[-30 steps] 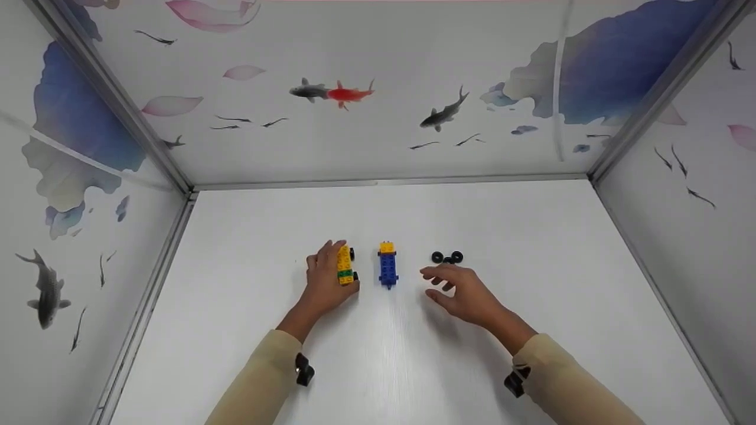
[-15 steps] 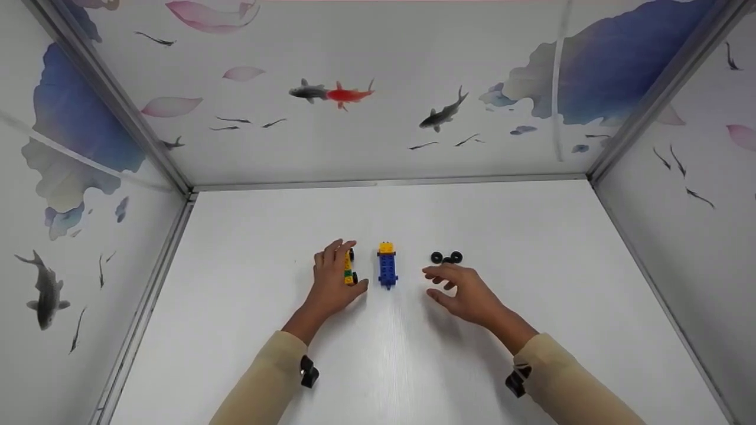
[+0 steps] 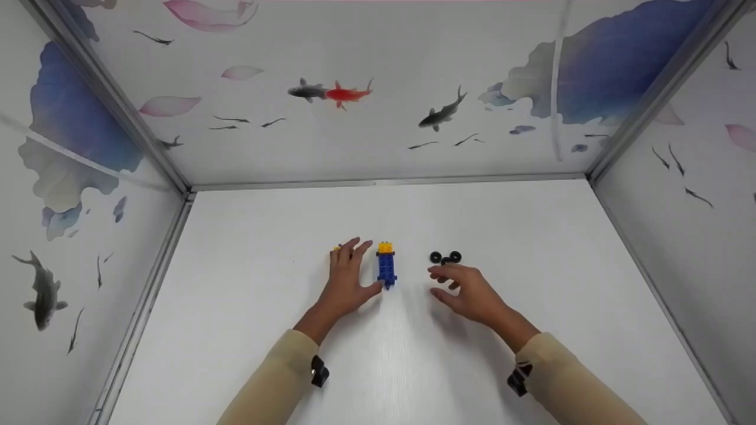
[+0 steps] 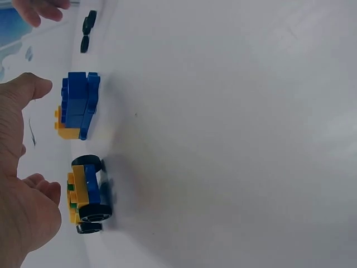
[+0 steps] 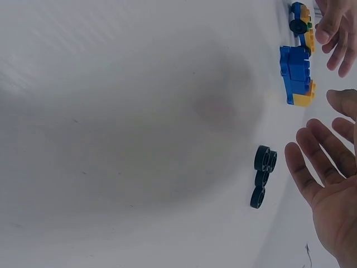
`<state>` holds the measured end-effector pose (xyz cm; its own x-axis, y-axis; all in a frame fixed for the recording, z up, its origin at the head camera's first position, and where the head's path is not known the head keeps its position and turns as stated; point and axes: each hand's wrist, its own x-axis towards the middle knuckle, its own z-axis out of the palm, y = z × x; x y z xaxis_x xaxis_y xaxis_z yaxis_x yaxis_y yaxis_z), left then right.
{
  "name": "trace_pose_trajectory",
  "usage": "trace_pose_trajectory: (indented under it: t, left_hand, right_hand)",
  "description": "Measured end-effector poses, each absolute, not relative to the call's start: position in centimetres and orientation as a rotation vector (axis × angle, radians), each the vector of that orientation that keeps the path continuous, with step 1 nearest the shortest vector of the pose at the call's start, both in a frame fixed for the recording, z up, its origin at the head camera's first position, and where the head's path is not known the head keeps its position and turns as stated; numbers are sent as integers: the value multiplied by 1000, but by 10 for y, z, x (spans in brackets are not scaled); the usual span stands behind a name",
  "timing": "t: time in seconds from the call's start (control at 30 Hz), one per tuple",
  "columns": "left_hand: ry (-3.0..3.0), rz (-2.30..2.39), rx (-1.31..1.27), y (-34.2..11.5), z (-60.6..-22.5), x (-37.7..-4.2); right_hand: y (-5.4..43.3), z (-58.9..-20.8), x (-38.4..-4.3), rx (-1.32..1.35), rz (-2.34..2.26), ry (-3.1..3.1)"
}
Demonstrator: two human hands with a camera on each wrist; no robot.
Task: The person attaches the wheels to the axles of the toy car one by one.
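In the head view, my left hand (image 3: 347, 284) hovers with fingers spread just left of a blue building-block car body (image 3: 385, 268) with a yellow block at its far end. The thumb reaches the body's near end; whether it touches I cannot tell. Beneath that hand, mostly hidden in the head view, stands a wheeled yellow, green and blue block car (image 4: 81, 187), seen in the left wrist view. My right hand (image 3: 469, 295) is held with loosely bent fingers by several loose black wheels (image 5: 262, 158), apart from them and holding nothing.
The pieces stand on a white table (image 3: 266, 378). Printed panels enclose it: a back wall (image 3: 378, 141), a left wall (image 3: 142, 248) and a right wall (image 3: 649, 224). Small black wrist devices sit at both cuffs.
My left hand has moved right, from the yellow car toward the blue body, leaving the car standing behind it. The right hand has barely moved.
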<state>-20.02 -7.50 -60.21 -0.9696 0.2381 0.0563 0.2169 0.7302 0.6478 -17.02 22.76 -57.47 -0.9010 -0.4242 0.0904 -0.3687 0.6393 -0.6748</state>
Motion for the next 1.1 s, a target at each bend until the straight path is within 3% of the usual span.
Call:
trace_pose_trajectory:
  t: [1.1]
  left_hand:
    - [2727,1041,408,-46,-606,-208]
  right_hand:
    - [243,-589,-175,-555,-1132,2812]
